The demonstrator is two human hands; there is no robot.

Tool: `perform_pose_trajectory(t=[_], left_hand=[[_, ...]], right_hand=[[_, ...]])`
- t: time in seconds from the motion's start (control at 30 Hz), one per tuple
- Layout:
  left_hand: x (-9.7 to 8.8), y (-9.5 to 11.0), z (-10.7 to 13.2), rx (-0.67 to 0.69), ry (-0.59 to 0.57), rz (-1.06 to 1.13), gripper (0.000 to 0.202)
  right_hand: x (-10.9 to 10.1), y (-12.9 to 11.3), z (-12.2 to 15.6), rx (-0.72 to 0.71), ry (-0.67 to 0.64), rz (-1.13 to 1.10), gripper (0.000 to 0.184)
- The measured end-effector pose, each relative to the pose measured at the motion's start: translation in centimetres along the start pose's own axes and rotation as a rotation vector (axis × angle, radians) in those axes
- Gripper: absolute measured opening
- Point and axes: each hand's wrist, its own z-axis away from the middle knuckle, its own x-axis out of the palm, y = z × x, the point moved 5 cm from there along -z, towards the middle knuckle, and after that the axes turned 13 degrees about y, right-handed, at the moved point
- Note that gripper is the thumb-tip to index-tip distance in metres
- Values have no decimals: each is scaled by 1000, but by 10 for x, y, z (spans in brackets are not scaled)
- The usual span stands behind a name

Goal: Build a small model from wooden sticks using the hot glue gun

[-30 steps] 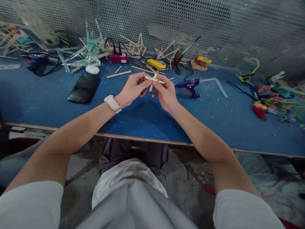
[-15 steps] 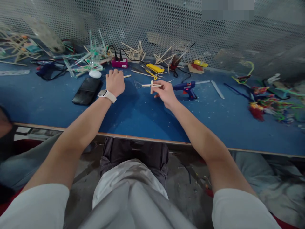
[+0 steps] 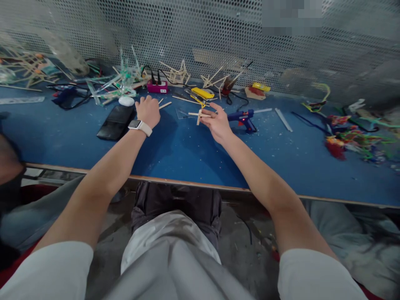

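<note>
My right hand [image 3: 219,125] holds a small cross of wooden sticks [image 3: 199,115] between thumb and fingers, just above the table; one or two of its fingers are raised off the sticks. Left of it, my left hand [image 3: 148,112], with a white watch [image 3: 139,125] at the wrist, is curled palm down at the tabletop. Its fingertips are hidden, so what they grip cannot be made out. Two loose wooden sticks [image 3: 165,105] show right beside that hand. A blue glue gun [image 3: 243,118] with a red light lies just right of my right hand.
On the blue table [image 3: 187,162] a black phone [image 3: 115,122] and a white oval object [image 3: 126,101] lie near my left hand. Behind are a purple power strip [image 3: 157,86], a yellow cutter [image 3: 202,93] and stick structures [image 3: 176,73]. Coloured scraps [image 3: 340,135] lie right.
My right hand's fingers have spread a little and the stick cross has tilted. The left hand has shifted slightly left and down, showing a second stick beside it. The view has shifted slightly.
</note>
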Motion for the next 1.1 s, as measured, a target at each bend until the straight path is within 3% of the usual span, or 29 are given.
perform_pose_trajectory(t=[0.17,0.47,0.6,0.77,0.97,1.1], left_hand=[[0,2,2,-68,25,-30,47],[19,-7,-5,-66,55,42,44],[16,-3,-3,-55,36,48,39],[15,7,0,-25,35,63,42],[23,8,-2,18,14,42,52],[26,8,-2,40,20,47,54]], right_hand=[[1,3,0,21,-40,69,97],[2,-8,9,-115,8,294,91],[3,-26,19,-302,-5,541,77],[4,-43,21,-512,-37,809,40],[5,-39,10,-536,-3,1018,26],[4,-39,9,-530,1,1023,12]])
